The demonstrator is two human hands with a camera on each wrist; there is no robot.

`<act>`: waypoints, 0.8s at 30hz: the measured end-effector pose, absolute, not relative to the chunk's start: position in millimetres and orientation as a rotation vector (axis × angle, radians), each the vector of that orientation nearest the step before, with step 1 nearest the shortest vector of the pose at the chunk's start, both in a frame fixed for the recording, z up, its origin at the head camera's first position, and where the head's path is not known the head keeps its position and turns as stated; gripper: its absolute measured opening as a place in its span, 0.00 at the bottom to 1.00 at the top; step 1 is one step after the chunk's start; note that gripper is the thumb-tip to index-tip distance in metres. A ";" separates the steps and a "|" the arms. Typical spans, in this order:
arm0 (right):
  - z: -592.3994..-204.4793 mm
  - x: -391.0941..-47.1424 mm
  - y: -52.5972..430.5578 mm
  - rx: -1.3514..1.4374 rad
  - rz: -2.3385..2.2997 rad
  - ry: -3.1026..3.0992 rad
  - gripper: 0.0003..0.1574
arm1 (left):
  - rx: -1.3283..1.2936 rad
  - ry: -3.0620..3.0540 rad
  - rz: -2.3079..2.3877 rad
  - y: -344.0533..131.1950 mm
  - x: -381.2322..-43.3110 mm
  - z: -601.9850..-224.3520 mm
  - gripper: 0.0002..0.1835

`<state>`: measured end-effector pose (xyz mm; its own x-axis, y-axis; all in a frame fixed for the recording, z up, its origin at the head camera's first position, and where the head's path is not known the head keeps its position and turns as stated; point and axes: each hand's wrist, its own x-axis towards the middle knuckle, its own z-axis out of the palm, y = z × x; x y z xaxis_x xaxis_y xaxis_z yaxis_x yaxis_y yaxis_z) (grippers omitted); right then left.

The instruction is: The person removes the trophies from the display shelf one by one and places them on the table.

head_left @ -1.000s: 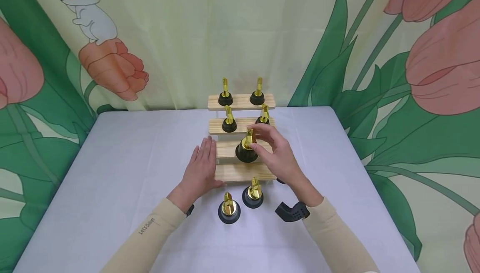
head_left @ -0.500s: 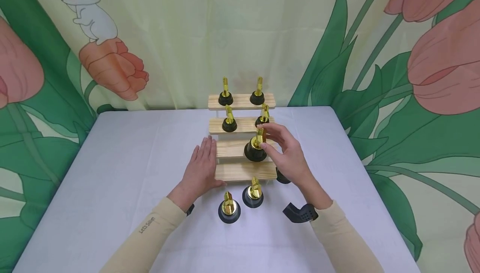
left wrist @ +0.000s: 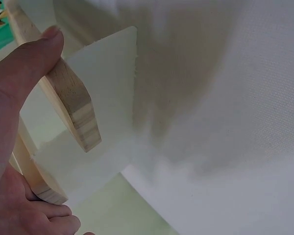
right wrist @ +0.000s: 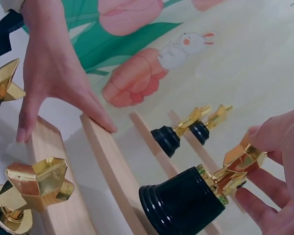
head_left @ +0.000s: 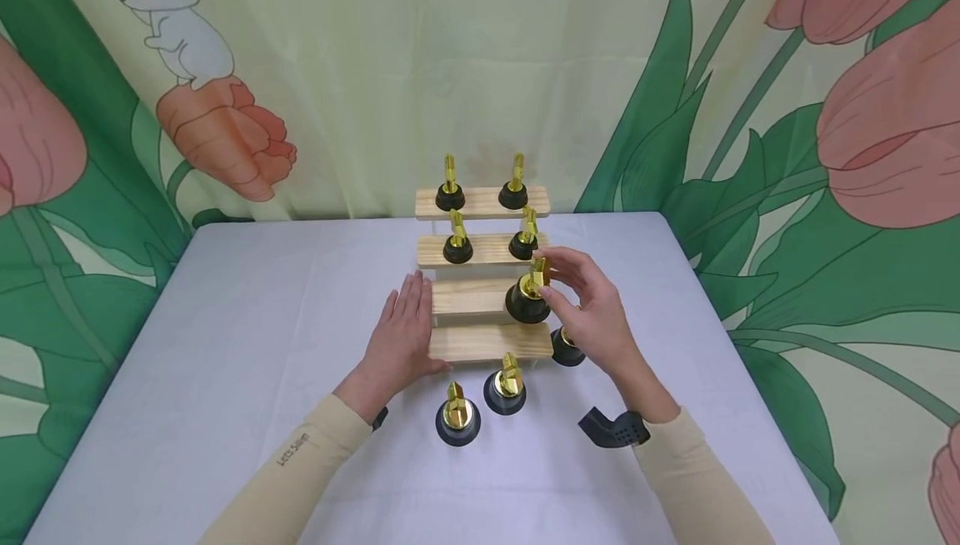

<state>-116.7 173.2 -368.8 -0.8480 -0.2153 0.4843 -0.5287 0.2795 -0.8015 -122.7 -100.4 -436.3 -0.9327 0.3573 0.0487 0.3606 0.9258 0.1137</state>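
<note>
My right hand (head_left: 592, 312) pinches the gold star top of a small trophy (head_left: 528, 299) between thumb and fingers. Its black base is over the right part of the second shelf from the front; whether it touches the wood I cannot tell. My left hand (head_left: 401, 332) lies with straight fingers against the left ends of the wooden tiered display stand (head_left: 491, 342). In the left wrist view, its thumb (left wrist: 36, 56) presses on a plank's end (left wrist: 81, 120). Two trophies stand on each of the two back shelves, among them the back left trophy (head_left: 450, 193).
In front of the stand, two trophies, a left one (head_left: 457, 416) and a right one (head_left: 506, 387), stand on the white-covered table (head_left: 247, 345). Another trophy (head_left: 567, 347) stands beside the stand's front right corner, partly behind my right hand. A printed curtain (head_left: 360, 78) hangs behind.
My right hand has carried the trophy rightward along the second shelf from the front, to near its right end. The left hand has stayed against the stand.
</note>
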 end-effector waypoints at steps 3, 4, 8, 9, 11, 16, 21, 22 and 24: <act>-368.9 -116.2 175.4 0.651 1.576 -2.288 0.31 | -0.560 -3.062 -0.198 -100.9 -122.4 -436.7 0.78; -368.9 -116.1 176.1 0.641 1.573 -2.291 0.31 | -0.561 -3.060 -0.201 -101.2 -122.5 -436.8 0.77; -369.0 -115.6 179.0 0.606 1.553 -2.307 0.31 | -0.569 -3.047 -0.205 -101.6 -122.6 -435.7 0.77; -369.2 -115.6 179.8 0.601 1.548 -2.308 0.31 | -0.572 -3.044 -0.208 -101.5 -122.6 -435.4 0.77; -369.4 -115.6 181.5 0.592 1.538 -2.312 0.31 | -0.574 -3.042 -0.208 -101.4 -122.4 -434.7 0.77; -368.6 -115.1 187.1 0.554 1.524 -2.312 0.31 | -0.578 -3.042 -0.211 -101.2 -122.0 -434.1 0.77; -368.0 -115.7 193.4 0.525 1.512 -2.307 0.31 | -0.578 -3.059 -0.200 -101.3 -121.6 -434.0 0.77; -367.7 -116.0 194.4 0.523 1.511 -2.304 0.31 | -0.576 -3.059 -0.197 -101.4 -121.6 -434.2 0.77; -367.4 -116.5 196.3 0.516 1.501 -2.300 0.31 | -0.574 -3.056 -0.202 -101.6 -121.6 -434.6 0.77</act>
<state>-116.5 196.3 -367.4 -0.8744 -0.1121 0.4721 -0.4773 0.3739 -0.7953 -121.6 -101.6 -434.6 -0.9319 0.3596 0.0486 0.3628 0.9238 0.1224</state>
